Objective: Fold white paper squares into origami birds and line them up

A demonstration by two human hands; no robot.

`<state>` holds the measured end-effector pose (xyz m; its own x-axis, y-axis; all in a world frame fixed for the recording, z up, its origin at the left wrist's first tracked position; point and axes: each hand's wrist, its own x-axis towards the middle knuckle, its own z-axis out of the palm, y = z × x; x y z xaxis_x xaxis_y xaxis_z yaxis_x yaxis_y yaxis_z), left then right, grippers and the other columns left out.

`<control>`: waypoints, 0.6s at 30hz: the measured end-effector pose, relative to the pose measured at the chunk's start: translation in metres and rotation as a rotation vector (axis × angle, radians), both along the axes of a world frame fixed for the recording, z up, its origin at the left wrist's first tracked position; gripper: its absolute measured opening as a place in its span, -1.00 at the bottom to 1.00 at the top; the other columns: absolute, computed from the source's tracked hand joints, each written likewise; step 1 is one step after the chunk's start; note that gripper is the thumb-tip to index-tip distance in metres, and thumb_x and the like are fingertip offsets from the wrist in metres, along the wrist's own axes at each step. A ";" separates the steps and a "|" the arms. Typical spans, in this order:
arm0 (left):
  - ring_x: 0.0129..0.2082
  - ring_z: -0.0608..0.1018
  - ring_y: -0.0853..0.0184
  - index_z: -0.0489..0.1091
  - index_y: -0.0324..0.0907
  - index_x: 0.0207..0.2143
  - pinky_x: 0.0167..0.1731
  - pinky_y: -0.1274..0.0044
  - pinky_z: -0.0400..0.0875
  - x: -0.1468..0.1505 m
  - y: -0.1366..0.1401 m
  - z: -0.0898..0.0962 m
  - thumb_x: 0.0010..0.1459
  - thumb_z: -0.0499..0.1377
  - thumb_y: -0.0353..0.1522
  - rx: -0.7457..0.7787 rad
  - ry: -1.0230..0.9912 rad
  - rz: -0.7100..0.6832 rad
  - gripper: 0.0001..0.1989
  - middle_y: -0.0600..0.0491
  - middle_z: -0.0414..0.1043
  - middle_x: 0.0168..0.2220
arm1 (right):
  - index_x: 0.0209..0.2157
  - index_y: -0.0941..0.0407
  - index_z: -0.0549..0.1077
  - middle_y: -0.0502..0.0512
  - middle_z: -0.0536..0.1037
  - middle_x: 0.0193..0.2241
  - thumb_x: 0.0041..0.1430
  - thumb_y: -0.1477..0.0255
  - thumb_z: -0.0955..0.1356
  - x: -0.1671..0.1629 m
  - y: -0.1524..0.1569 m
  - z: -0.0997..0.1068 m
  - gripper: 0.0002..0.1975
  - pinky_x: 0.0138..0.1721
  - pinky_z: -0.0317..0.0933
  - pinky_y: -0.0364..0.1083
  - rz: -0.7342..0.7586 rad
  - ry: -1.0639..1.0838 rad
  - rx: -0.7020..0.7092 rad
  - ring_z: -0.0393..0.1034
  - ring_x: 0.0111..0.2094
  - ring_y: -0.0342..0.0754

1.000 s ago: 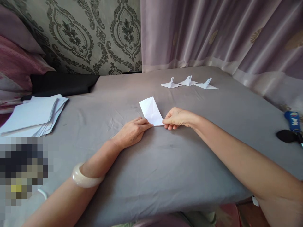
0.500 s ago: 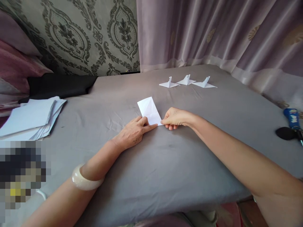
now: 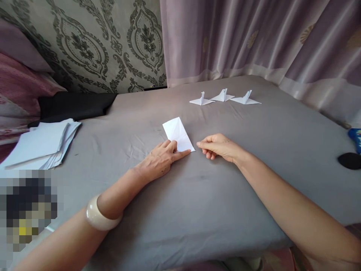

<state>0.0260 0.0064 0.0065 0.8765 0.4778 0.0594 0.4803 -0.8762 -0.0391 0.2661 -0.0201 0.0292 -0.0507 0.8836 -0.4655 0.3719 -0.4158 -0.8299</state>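
A folded sheet of white paper [image 3: 184, 141] with crease lines lies on the grey cloth in front of me. My left hand [image 3: 156, 158] holds it down, the index finger stretched along its near edge and the other fingers curled. The fingertips of my right hand [image 3: 216, 146] are pinched together just off the paper's right corner, a small gap away, with nothing visible in them. At the back stand three folded paper birds, the left one [image 3: 201, 100], the middle one [image 3: 223, 96] and the right one [image 3: 246, 98].
A stack of white paper [image 3: 38, 145] lies at the left, near a folded black cloth [image 3: 75, 105]. A black round object [image 3: 349, 160] and a blue item [image 3: 355, 137] sit at the right edge. A purple curtain [image 3: 225, 37] hangs behind the cloth-covered surface [image 3: 135, 113].
My right hand has let go of the paper's right corner and moved slightly to the right. My left hand stays on the near edge, its index fingertip closer to that corner.
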 end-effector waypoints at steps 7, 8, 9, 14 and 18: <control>-0.29 0.29 0.25 0.03 0.11 0.30 -0.31 0.48 0.28 0.005 -0.005 0.003 0.16 -0.04 -0.57 0.070 0.093 0.008 -0.30 -0.01 0.16 -0.26 | -0.50 0.16 0.41 -0.05 0.45 -0.58 0.14 0.30 0.39 0.002 -0.006 -0.003 -0.76 -0.59 0.22 -0.27 -0.013 0.059 0.022 0.32 -0.61 -0.27; -0.28 0.29 0.25 0.01 0.11 0.30 -0.31 0.48 0.28 0.006 -0.006 0.003 0.16 -0.03 -0.56 0.079 0.104 0.014 -0.30 -0.01 0.16 -0.25 | -0.50 0.16 0.41 -0.05 0.44 -0.58 0.14 0.29 0.38 0.002 -0.007 -0.003 -0.76 -0.59 0.22 -0.27 -0.004 0.057 0.026 0.32 -0.60 -0.27; -0.28 0.30 0.25 0.00 0.11 0.30 -0.32 0.48 0.28 0.007 -0.007 0.004 0.17 -0.03 -0.55 0.090 0.113 0.021 -0.31 -0.01 0.17 -0.25 | -0.50 0.16 0.41 -0.05 0.44 -0.58 0.14 0.29 0.38 0.001 -0.007 -0.002 -0.75 -0.59 0.22 -0.27 0.002 0.056 0.028 0.32 -0.61 -0.27; -0.25 0.34 0.24 0.02 0.13 0.28 -0.34 0.50 0.28 0.018 -0.013 0.006 0.21 -0.01 -0.49 0.136 0.154 0.051 -0.37 -0.02 0.21 -0.24 | -0.48 0.16 0.41 -0.04 0.43 -0.59 0.15 0.31 0.37 -0.001 -0.009 -0.003 -0.77 -0.60 0.21 -0.27 -0.004 0.062 0.030 0.30 -0.62 -0.27; -0.25 0.39 0.22 0.01 0.08 0.30 -0.32 0.48 0.34 0.027 -0.015 0.011 0.19 0.01 -0.49 0.108 0.172 0.056 -0.35 -0.04 0.28 -0.20 | -0.45 0.16 0.42 -0.03 0.44 -0.58 0.16 0.32 0.36 -0.002 -0.010 -0.006 -0.79 -0.61 0.20 -0.27 -0.012 0.036 0.054 0.30 -0.62 -0.26</control>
<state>0.0527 -0.0087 0.0178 0.8502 0.5253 -0.0350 0.5066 -0.8344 -0.2170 0.2645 -0.0301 0.0232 -0.0560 0.9080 -0.4152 0.3372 -0.3742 -0.8639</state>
